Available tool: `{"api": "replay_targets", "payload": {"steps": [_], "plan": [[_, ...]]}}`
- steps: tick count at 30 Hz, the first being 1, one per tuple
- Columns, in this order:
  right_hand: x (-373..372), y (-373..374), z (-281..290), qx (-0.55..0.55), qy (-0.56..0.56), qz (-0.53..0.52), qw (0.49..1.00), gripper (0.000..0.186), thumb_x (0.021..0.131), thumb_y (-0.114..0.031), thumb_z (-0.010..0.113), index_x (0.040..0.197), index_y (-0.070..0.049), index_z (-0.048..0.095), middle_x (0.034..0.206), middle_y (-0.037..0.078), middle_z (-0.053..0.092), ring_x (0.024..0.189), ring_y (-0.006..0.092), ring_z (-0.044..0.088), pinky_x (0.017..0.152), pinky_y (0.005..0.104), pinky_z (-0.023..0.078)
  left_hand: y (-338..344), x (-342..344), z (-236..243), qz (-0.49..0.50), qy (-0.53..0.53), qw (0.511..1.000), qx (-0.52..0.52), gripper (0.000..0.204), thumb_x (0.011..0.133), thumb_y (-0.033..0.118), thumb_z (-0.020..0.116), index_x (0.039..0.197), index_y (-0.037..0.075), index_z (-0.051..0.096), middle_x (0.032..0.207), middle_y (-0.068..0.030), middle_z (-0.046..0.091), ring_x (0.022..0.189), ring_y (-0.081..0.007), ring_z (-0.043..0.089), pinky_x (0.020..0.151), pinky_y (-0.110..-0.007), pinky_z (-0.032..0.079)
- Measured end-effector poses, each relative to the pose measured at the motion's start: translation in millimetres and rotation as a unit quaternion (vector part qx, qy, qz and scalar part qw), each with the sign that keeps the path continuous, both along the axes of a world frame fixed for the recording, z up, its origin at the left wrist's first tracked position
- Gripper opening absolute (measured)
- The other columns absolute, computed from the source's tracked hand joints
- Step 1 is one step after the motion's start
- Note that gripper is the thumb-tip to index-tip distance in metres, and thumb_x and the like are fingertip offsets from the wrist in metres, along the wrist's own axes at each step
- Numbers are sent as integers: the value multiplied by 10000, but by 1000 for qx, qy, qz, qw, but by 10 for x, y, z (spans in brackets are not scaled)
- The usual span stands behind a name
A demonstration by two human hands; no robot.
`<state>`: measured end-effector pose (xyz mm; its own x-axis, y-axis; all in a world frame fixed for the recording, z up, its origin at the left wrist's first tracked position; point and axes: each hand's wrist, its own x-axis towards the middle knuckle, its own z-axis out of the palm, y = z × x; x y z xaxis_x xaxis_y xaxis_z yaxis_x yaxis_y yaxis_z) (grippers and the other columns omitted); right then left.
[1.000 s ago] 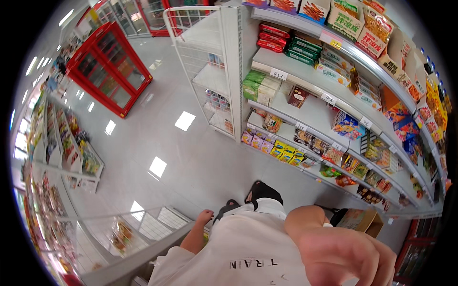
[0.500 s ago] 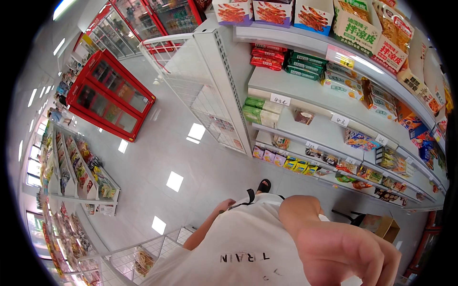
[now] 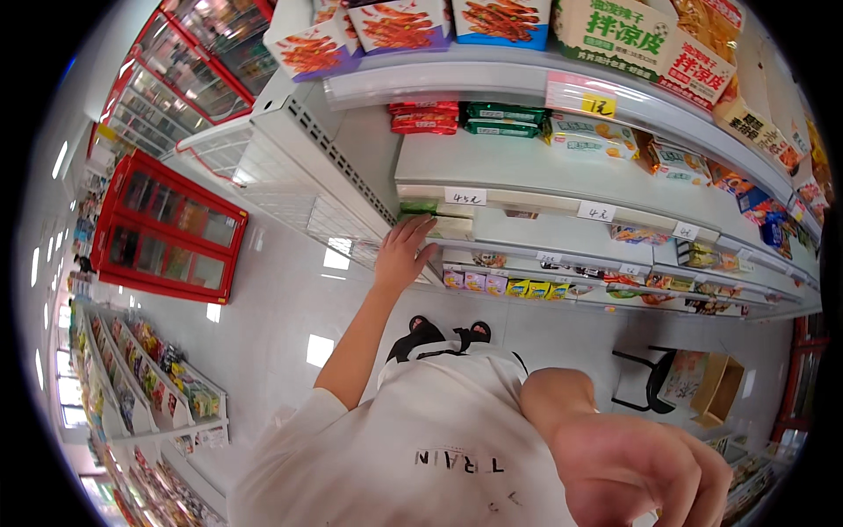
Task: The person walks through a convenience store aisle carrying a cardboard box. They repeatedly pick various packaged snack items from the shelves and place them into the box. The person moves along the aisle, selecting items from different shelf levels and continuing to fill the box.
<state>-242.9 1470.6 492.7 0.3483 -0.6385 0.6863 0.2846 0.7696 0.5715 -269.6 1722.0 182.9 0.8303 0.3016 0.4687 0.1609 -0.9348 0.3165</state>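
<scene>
My left hand (image 3: 407, 253) reaches forward to the left end of a shelf rack, its fingers stretched out and the thumb apart. The fingertips lie at the green and white boxes (image 3: 454, 226) on the second shelf; whether they press on them I cannot tell. Close to the camera at the lower right, my right hand (image 3: 645, 470) has its fingers curled inward. What they hold, if anything, is hidden, and the lower edge cuts the hand off.
Above are the shelf's red packs (image 3: 424, 118), green packs (image 3: 505, 119) and open snack boxes (image 3: 399, 26). A white mesh-sided panel (image 3: 316, 167) ends the rack. A red glass-door fridge (image 3: 171, 228) stands left. A black chair (image 3: 650, 386) and cardboard box (image 3: 718, 391) are at right.
My left hand has risen from beside my body to the green and white boxes. The view has moved closer to the shelves. My right hand stays curled at the lower right.
</scene>
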Motion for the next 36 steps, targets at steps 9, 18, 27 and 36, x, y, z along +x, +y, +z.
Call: {"api": "replay_targets", "payload": {"steps": [9,18,27,36], "plan": [[29,-172,-309,-54,17,-98,994,110,829,-25,688,922,-83,680,1028,35,590,864,158,596,738,289,518,184,368,-119,-40,10,999,13,363,837,237,721,1196,204,677,1232,20,622,1085,-246,599,941,-410,472],[389,271,-2104,-797,203,-94,560,144,819,-9,767,950,-30,711,760,19,629,603,111,601,534,247,478,268,216,-100,-95,-10,995,-2,314,773,161,745,1085,169,719,1064,29,672,1000,-211,623,841,-371,524],[699,223,-2947,-833,266,-72,479,334,827,-142,786,1120,-37,665,1070,85,674,908,155,659,736,300,528,10,-295,518,-86,-72,991,-66,347,729,153,793,1063,82,729,1029,-52,686,952,-270,611,817,-384,520],[425,437,-2942,-901,88,136,402,529,840,-209,786,1275,-21,550,1130,108,679,1048,194,638,928,343,492,-209,-913,879,-47,25,971,-231,278,751,144,812,1006,53,746,1155,-80,707,925,-273,632,828,-360,513]]}}
